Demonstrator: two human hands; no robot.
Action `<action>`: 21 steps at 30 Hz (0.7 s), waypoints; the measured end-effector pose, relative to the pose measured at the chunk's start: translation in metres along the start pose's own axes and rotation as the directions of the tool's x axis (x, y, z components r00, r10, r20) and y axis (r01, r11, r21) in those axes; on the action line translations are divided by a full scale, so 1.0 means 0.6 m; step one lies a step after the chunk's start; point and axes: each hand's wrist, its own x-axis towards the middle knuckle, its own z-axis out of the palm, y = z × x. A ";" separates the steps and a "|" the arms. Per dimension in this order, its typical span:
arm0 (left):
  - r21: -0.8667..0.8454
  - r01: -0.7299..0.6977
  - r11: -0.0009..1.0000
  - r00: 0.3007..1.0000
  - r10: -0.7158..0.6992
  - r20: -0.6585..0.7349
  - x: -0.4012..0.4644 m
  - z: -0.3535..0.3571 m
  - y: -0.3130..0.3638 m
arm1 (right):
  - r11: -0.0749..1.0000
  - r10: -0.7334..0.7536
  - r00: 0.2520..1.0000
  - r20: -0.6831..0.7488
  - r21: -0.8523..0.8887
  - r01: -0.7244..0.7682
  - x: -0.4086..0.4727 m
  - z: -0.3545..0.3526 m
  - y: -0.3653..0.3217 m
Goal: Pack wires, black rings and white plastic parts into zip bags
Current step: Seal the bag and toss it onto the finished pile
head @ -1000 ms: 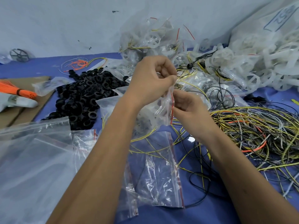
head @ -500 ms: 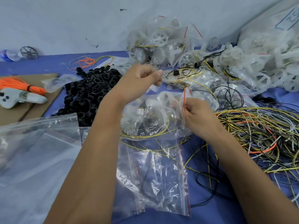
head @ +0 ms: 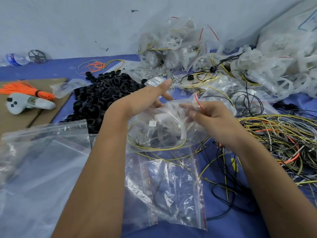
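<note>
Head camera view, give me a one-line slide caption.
Right hand pinches a filled zip bag at its red seal, left hand open beside it.

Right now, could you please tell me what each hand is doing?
Left hand: open, fingers straight, against the filled zip bag.
Right hand: pinching that bag's red-striped top edge.

The left hand [head: 147, 98] covers the near edge of the black rings [head: 103, 98] and the left end of the filled zip bag [head: 164, 131]; its thumb is out of sight. Through the creased plastic the bag's contents blur (a white plastic part [head: 173, 124] and a yellow wire [head: 159, 148] show, little else). The right hand's [head: 212, 121] grip on the red zip strip is partly veiled by plastic. The wire pile [head: 281, 140] and the large white sack [head: 291, 31] are cut by the right edge.
</note>
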 end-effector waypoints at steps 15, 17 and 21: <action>-0.177 -0.085 0.980 0.986 0.108 0.124 -0.007 0.034 0.037 | 0.848 0.033 0.945 -0.327 0.509 0.147 0.007 -0.013 0.000; -0.194 -0.088 0.977 0.982 0.118 0.147 -0.001 0.037 0.036 | 0.868 0.056 0.929 -0.367 0.477 0.137 0.008 -0.013 0.000; -0.263 -0.129 0.956 0.966 0.181 0.183 0.001 0.031 0.033 | 0.941 0.104 0.890 -0.445 0.334 0.057 0.010 -0.012 0.006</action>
